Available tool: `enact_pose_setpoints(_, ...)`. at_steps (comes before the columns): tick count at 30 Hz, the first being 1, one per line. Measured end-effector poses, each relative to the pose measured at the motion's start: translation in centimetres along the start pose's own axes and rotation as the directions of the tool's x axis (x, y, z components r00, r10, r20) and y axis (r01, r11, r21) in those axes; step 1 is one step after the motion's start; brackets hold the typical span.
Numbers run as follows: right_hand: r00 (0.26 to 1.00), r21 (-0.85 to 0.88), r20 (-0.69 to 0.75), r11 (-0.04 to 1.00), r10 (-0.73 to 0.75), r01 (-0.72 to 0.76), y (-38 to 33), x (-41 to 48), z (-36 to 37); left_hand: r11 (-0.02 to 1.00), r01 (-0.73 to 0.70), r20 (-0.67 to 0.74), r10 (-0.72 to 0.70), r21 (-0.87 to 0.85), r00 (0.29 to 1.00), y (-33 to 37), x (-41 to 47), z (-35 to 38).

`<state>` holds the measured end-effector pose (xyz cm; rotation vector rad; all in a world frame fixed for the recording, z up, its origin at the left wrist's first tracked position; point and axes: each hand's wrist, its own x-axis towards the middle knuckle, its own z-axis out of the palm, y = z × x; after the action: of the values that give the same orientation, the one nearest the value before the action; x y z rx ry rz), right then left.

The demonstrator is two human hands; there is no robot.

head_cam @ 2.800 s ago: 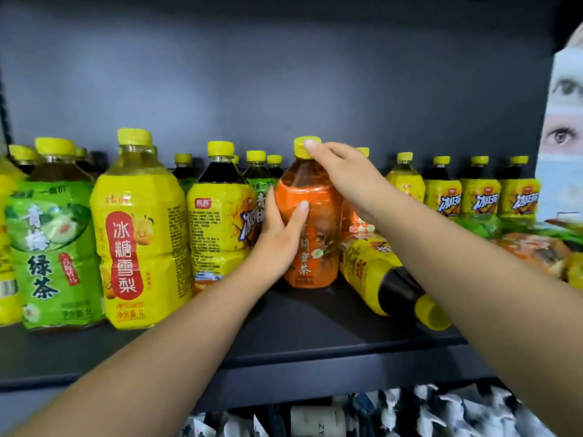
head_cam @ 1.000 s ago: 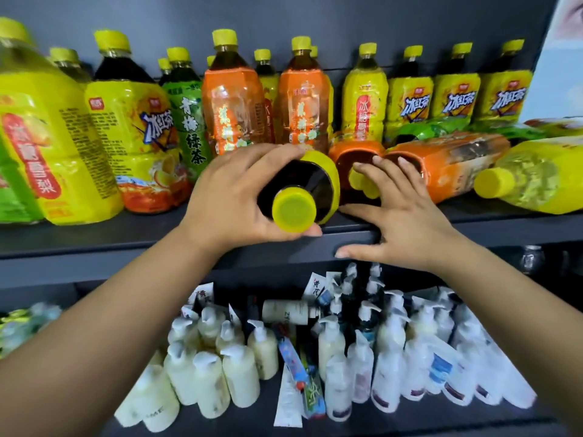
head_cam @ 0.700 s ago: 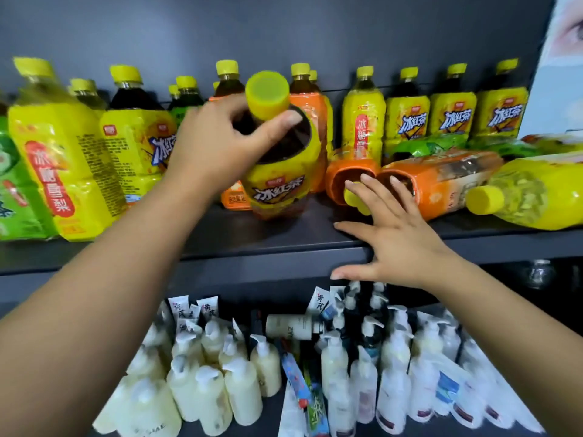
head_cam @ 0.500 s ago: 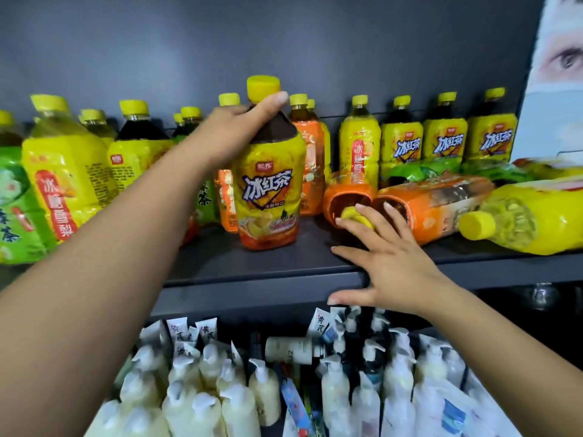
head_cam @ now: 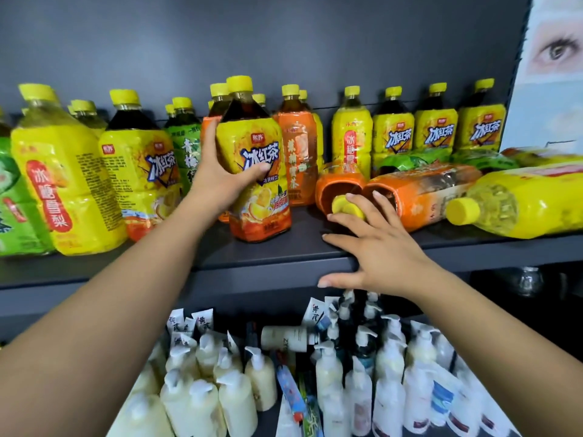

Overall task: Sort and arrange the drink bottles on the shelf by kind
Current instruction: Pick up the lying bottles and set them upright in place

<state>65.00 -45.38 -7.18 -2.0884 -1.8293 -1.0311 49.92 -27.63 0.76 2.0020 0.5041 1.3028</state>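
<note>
My left hand [head_cam: 220, 181] grips the side of a yellow iced black tea bottle [head_cam: 255, 178], which stands upright on the dark shelf [head_cam: 284, 257]. My right hand [head_cam: 375, 244] lies flat on the shelf's front edge, fingers spread, its fingertips touching the yellow cap [head_cam: 345, 206] of an orange tea bottle [head_cam: 339, 187] lying on its side. A second orange bottle [head_cam: 422, 190] and a clear yellow bottle [head_cam: 520, 203] lie flat to the right. Orange bottles [head_cam: 296, 152] stand just behind the held one.
Large yellow pear drink [head_cam: 60, 184], green tea [head_cam: 15, 200] and another iced tea bottle [head_cam: 142, 171] stand at the left. Three iced tea bottles [head_cam: 435, 130] line the back right, above flattened green bottles [head_cam: 410, 159]. White pump bottles [head_cam: 328, 373] crowd the lower shelf. A poster [head_cam: 552, 74] stands at the right.
My left hand lifted the iced tea bottle from lying on its side, stood it upright on the shelf, then slid from its neck down to its body. My right hand stayed by the fallen orange bottle.
</note>
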Motion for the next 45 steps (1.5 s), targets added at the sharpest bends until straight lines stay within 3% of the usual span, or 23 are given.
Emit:
enact_pose_setpoints(4, 1.0, 0.007, 0.016, 1.0, -0.013, 0.012, -0.1, -0.3, -0.1, 0.996, -0.008, -0.033, 0.012, 0.09, 0.999, 0.6, -0.4, -1.0)
enact_pose_setpoints(9, 0.997, 0.084, 0.06, 0.996, -0.043, 0.038, -1.0, 1.0, -1.4, 0.98, 0.021, -0.18, 0.015, 0.197, 0.984, 0.6, -1.5, -3.0)
enact_pose_setpoints(12, 0.983, 0.189, 0.181, 0.979, 0.039, -0.073, -0.4, 3.0, -3.1, 0.968, 0.06, -0.269, 0.009, 0.245, 0.963, -0.3, -1.6, -3.5)
enact_pose_setpoints(15, 0.986, 0.098, 0.109, 0.986, 0.126, -0.137, 0.8, 3.6, -2.5, 0.967, 0.062, -0.3, 0.016, 0.249, 0.954, -1.7, -1.8, -3.6)
enact_pose_setpoints(17, 0.988, -0.008, -0.032, 0.988, 0.152, -0.152, 0.4, 3.4, -1.4, 0.961, 0.066, -0.305, 0.02, 0.27, 0.952, -2.1, -2.0, -3.4)
enact_pose_setpoints(19, 0.978, 0.007, -0.165, 0.991, 0.13, -0.131, 0.6, 3.3, -0.2, 0.952, 0.055, -0.306, 0.042, 0.302, 0.951, -2.3, -1.9, -3.1)
enact_pose_setpoints(23, 0.965, 0.003, -0.231, 0.992, 0.122, -0.125, 0.8, 3.4, -0.2, 0.941, 0.028, -0.275, 0.07, 0.338, 0.959, -2.4, -1.7, -3.0)
enact_pose_setpoints(29, 0.967, -0.043, -0.186, 0.982, 0.173, -0.184, 0.5, 3.6, -0.4, 0.923, 0.042, -0.256, 0.063, 0.383, 0.965, -2.8, -1.4, -3.2)
enact_pose_setpoints(32, 0.955, -0.066, -0.118, 0.957, 0.273, -0.282, 0.0, 4.4, -0.6, 0.922, 0.04, -0.238, 0.057, 0.386, 0.97, -3.0, -1.6, -3.2)
enact_pose_setpoints(37, 0.953, -0.053, 0.02, 0.952, 0.303, -0.302, -0.5, 5.1, -1.7, 0.92, 0.053, -0.224, 0.039, 0.389, 0.974, -3.2, -1.5, -3.1)
enact_pose_setpoints(45, 0.932, 0.095, -0.151, 0.943, 0.329, -0.317, -1.5, 6.7, -4.3, 0.927, 0.014, -0.121, 0.034, 0.375, 0.992, -3.9, -2.1, -3.7)
